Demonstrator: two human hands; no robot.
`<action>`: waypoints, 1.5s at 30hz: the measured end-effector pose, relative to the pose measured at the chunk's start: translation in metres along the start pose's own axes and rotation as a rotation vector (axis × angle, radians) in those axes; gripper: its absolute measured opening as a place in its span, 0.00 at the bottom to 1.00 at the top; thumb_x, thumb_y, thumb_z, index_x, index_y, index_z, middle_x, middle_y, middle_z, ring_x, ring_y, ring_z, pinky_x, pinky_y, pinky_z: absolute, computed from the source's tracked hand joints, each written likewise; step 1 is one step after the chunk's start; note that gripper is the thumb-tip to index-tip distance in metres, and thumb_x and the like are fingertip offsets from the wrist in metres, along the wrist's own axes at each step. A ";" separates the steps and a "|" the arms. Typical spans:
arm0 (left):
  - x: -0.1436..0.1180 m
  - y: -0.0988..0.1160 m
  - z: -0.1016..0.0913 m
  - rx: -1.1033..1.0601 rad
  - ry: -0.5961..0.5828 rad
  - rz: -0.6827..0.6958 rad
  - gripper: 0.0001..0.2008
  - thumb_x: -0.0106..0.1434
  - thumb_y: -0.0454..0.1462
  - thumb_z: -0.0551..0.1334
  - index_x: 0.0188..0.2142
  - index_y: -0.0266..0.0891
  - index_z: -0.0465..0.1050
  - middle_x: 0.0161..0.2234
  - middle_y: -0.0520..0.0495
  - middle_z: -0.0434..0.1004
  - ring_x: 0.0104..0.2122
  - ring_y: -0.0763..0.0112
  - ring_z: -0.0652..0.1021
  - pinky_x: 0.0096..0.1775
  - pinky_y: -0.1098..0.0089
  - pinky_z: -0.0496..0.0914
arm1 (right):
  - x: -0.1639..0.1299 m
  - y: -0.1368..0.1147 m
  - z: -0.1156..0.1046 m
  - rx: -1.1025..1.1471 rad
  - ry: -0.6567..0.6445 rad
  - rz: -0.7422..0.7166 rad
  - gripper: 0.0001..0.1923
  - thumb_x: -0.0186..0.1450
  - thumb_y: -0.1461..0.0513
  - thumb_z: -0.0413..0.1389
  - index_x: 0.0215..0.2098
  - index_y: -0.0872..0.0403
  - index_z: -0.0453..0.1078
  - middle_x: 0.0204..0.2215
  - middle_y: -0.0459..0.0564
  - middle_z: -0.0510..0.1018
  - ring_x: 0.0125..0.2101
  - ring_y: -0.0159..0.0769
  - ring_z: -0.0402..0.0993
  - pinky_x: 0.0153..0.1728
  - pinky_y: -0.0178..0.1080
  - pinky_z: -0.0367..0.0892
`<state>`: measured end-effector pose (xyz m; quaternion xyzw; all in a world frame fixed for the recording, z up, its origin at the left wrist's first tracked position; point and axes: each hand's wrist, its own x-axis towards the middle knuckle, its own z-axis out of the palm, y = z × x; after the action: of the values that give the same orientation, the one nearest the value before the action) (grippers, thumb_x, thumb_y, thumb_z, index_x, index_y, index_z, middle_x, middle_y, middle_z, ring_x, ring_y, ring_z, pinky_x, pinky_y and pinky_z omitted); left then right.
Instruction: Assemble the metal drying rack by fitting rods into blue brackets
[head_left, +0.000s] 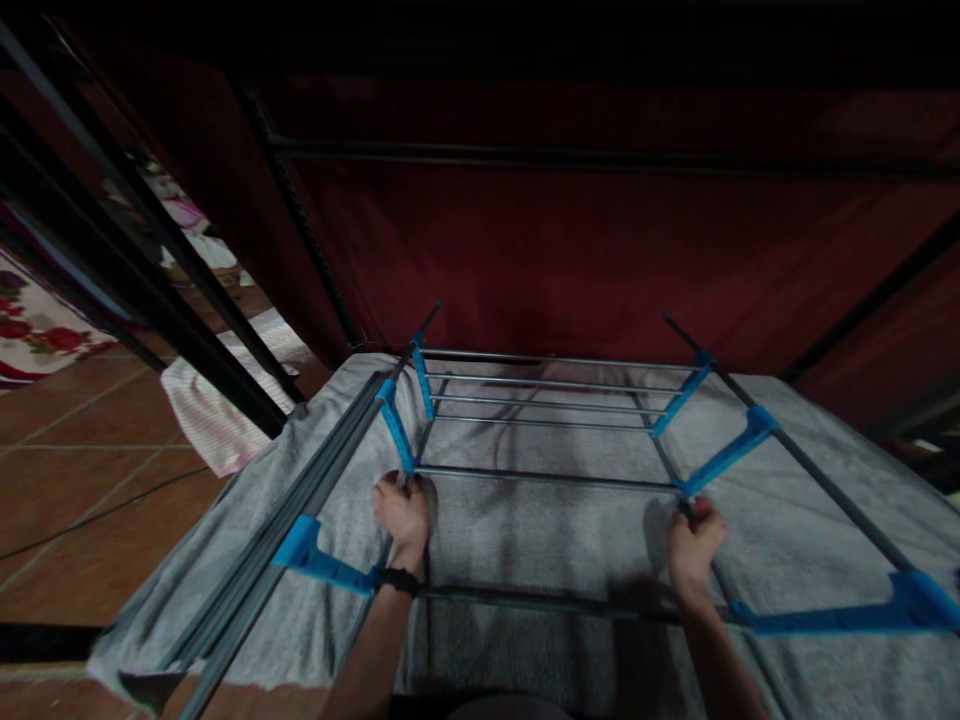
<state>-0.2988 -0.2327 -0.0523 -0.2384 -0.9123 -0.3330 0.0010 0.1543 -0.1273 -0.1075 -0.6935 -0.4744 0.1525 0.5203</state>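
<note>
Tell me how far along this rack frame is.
Done: several grey rods sit in blue connectors over the grey blanket. In hand: the left hand and right hand grip the near corners. Left: the outer blue brackets look unjoined.

Rack (547, 478): on the blanket (810, 520), between both hands' fingers.
Curtain (600, 250): behind the rack.
Cloth (217, 420): apparently floor-level, left of left fingers (396, 492).

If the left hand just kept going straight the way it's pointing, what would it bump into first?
Probably the blue connector just ahead of the left hand, on the rack's grey bar; depth is hard to judge.
</note>
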 end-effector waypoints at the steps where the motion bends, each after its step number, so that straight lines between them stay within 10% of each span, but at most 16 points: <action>1: -0.006 0.005 -0.001 -0.006 0.006 0.034 0.16 0.67 0.37 0.58 0.52 0.32 0.69 0.50 0.34 0.73 0.54 0.51 0.72 0.54 0.57 0.66 | -0.006 -0.003 0.004 0.002 0.000 -0.020 0.23 0.56 0.52 0.51 0.47 0.54 0.66 0.47 0.58 0.69 0.53 0.53 0.65 0.56 0.56 0.62; 8: -0.019 0.064 0.026 -0.133 -0.153 0.462 0.16 0.65 0.31 0.55 0.52 0.37 0.69 0.48 0.39 0.73 0.53 0.58 0.72 0.58 0.60 0.64 | -0.025 -0.070 0.061 0.139 -0.365 -0.359 0.21 0.60 0.62 0.46 0.48 0.51 0.71 0.45 0.54 0.75 0.49 0.43 0.71 0.55 0.50 0.66; 18: 0.067 0.082 0.065 0.019 -0.167 0.134 0.29 0.60 0.31 0.59 0.60 0.24 0.62 0.55 0.25 0.70 0.57 0.49 0.71 0.57 0.57 0.63 | -0.033 -0.139 0.170 0.049 -0.676 -0.627 0.25 0.60 0.71 0.45 0.49 0.49 0.74 0.48 0.51 0.76 0.51 0.40 0.73 0.55 0.45 0.68; 26: 0.094 0.082 0.088 0.055 -0.174 -0.045 0.21 0.61 0.35 0.58 0.54 0.34 0.69 0.49 0.30 0.74 0.53 0.48 0.74 0.49 0.55 0.66 | -0.051 -0.167 0.233 -0.224 -0.748 -0.752 0.25 0.63 0.72 0.47 0.56 0.52 0.71 0.53 0.56 0.75 0.55 0.44 0.67 0.57 0.45 0.63; 45: 0.102 0.066 0.105 0.053 -0.145 -0.066 0.18 0.67 0.35 0.53 0.50 0.36 0.76 0.50 0.32 0.74 0.51 0.48 0.73 0.50 0.55 0.65 | -0.062 -0.178 0.290 -0.327 -0.822 -0.752 0.14 0.70 0.64 0.49 0.48 0.49 0.75 0.43 0.53 0.78 0.48 0.45 0.68 0.51 0.44 0.58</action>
<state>-0.3441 -0.0808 -0.0782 -0.2316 -0.9258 -0.2905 -0.0695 -0.1700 -0.0093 -0.0905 -0.4326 -0.8686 0.1387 0.1980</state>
